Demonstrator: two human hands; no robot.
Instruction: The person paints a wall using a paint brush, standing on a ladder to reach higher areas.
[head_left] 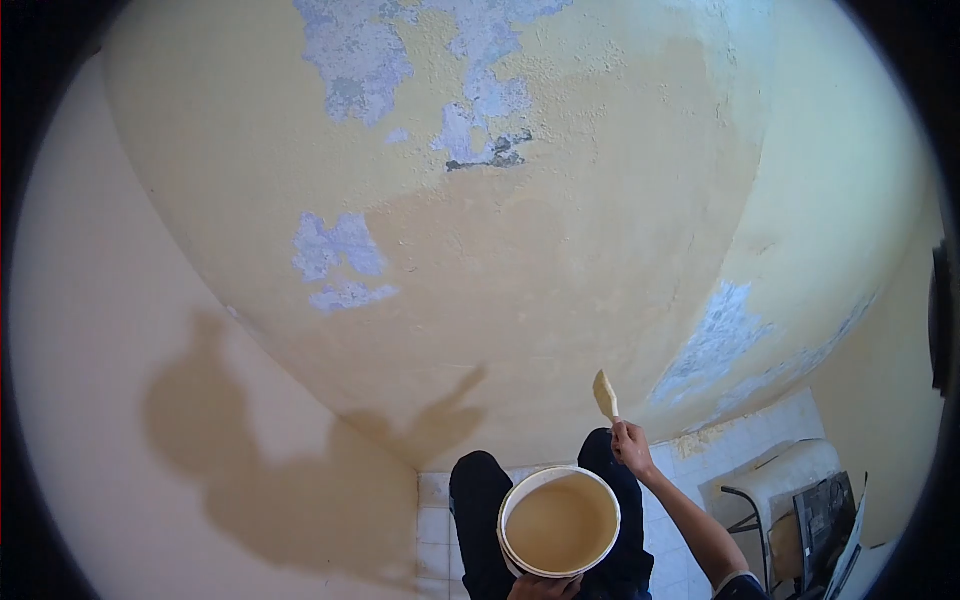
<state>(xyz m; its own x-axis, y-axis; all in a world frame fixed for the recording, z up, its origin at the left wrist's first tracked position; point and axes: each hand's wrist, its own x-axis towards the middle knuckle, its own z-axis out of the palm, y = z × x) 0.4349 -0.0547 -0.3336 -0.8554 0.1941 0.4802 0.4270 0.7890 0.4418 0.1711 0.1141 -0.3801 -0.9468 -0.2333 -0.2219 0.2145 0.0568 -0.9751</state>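
Note:
My right hand is closed around the handle of a paintbrush, its paint-coated head pointing up in front of the wall. A white bucket of beige paint sits between my knees. At the bucket's near side my left hand holds it, with most of the fingers hidden below the rim. The wall ahead has a darker beige area across its middle and lower part. Bare bluish patches show where the coating has come off.
At the lower right a chair stands by the wall with dark flat panels leaning at it. White floor tiles lie around my legs. A pale side wall on the left carries my shadow.

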